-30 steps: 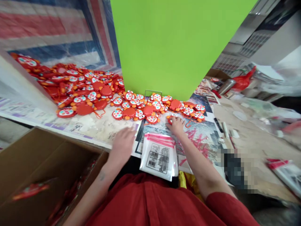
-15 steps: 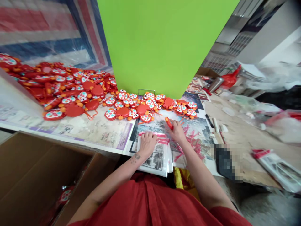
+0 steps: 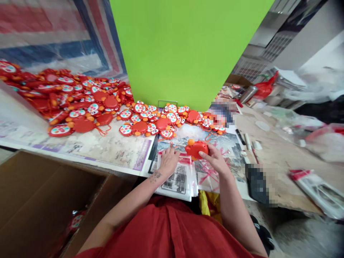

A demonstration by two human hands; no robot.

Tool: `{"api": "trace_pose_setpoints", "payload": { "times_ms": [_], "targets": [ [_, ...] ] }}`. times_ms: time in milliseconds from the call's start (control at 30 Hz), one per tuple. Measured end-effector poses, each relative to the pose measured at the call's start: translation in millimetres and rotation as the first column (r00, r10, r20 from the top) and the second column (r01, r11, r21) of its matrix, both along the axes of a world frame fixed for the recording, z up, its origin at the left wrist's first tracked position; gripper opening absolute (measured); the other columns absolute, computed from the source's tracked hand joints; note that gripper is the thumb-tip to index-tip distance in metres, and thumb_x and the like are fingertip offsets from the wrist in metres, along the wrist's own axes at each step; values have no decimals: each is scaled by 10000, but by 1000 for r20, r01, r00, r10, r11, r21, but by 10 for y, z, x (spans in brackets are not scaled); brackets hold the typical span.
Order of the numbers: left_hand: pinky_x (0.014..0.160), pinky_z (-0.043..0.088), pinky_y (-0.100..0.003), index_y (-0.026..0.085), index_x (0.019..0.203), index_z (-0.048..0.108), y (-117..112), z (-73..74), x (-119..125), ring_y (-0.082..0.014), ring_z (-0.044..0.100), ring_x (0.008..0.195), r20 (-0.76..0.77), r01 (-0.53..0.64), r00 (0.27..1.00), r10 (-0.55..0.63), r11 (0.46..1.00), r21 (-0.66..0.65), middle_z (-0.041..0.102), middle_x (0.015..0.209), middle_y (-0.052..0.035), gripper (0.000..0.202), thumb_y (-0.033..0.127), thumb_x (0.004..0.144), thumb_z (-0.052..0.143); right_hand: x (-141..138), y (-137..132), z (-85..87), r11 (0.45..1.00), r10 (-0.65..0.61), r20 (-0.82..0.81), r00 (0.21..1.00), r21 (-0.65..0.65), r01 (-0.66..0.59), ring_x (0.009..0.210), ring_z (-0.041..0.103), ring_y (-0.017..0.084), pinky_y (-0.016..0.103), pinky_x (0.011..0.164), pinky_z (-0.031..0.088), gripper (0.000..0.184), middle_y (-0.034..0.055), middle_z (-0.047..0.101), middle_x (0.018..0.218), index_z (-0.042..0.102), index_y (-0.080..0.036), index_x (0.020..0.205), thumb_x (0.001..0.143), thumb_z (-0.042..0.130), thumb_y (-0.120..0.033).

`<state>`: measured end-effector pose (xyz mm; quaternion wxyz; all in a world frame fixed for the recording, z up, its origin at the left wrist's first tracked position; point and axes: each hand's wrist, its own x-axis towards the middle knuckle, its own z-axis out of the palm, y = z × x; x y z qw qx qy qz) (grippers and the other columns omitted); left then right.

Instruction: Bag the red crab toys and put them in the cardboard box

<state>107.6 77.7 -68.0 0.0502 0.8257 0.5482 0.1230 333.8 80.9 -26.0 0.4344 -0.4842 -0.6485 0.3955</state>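
Note:
My right hand [image 3: 219,160] grips a red crab-shaped plastic toy [image 3: 197,149] above the bags' right edge, thumb on its plain red back. Orange knobs stick out at the toy's left end. My left hand [image 3: 168,161] lies over the top edge of a stack of clear plastic bags [image 3: 176,184] with pink strips, its fingers curled on the uppermost bag. A small orange bit shows just beyond those fingertips; I cannot tell what it belongs to. Thin pink strips [image 3: 211,170] lie scattered beneath my right hand.
More crab toys [image 3: 162,123] lie in a row before a tall green panel [image 3: 177,53], with a big heap [image 3: 80,104] at the left. An open cardboard box [image 3: 40,193] stands lower left. Markers [image 3: 247,141] and a pixelated dark object [image 3: 258,184] lie on the right.
The toy in my right hand has turned from edge-on to flat, back upward, and moved slightly lower. My left hand stays on the bags, nearly still.

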Motion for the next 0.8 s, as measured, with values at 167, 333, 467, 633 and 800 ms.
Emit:
{"api": "trace_pose_setpoints", "payload": {
  "times_ms": [167, 333, 467, 633, 800],
  "targets": [
    [986, 402, -435, 182, 1005, 589, -4, -162, -31, -244, 548, 1030, 128, 92, 985, -114, 981, 168, 621, 1027, -87, 135, 177, 949, 467, 38, -30, 60, 996, -35, 16, 999, -76, 36, 1120, 605, 264, 440, 1016, 454, 467, 64, 665, 1214, 626, -246, 1204, 830, 667, -523],
    [998, 412, -417, 183, 1092, 570, -22, -226, -46, -243, 557, 1001, 210, 106, 967, -144, 977, 183, 634, 969, -71, 173, 176, 937, 493, 89, -23, 32, 985, -101, -13, 995, -142, 99, 1111, 607, 252, 421, 998, 463, 435, 56, 670, 1213, 651, -251, 1170, 851, 629, -546],
    [954, 426, -417, 162, 1367, 412, -24, -183, -44, -261, 533, 1055, 288, 33, 956, -60, 995, 98, 634, 1111, -95, 481, 224, 911, 554, 7, 10, -27, 986, -115, -82, 990, -130, 104, 1090, 607, 241, 396, 974, 473, 413, 48, 675, 1183, 660, -251, 1147, 850, 635, -537],
    [995, 349, -442, 189, 1175, 584, -69, -91, -71, -250, 504, 1097, 147, 230, 959, -244, 967, 106, 625, 1141, -95, 294, 114, 912, 476, -282, 146, -161, 980, -198, -116, 973, -7, 199, 1079, 605, 236, 397, 985, 465, 445, 72, 660, 1180, 616, -232, 1162, 868, 586, -565],
    [959, 340, -415, 244, 1100, 630, -84, -68, -93, -229, 501, 1064, 149, 238, 957, -250, 967, 90, 638, 1056, -57, 230, 154, 923, 515, -503, 282, -307, 990, -134, 18, 991, 48, 133, 1110, 600, 244, 428, 1032, 431, 502, 98, 667, 1196, 613, -206, 1176, 869, 552, -598]
  ]
}}
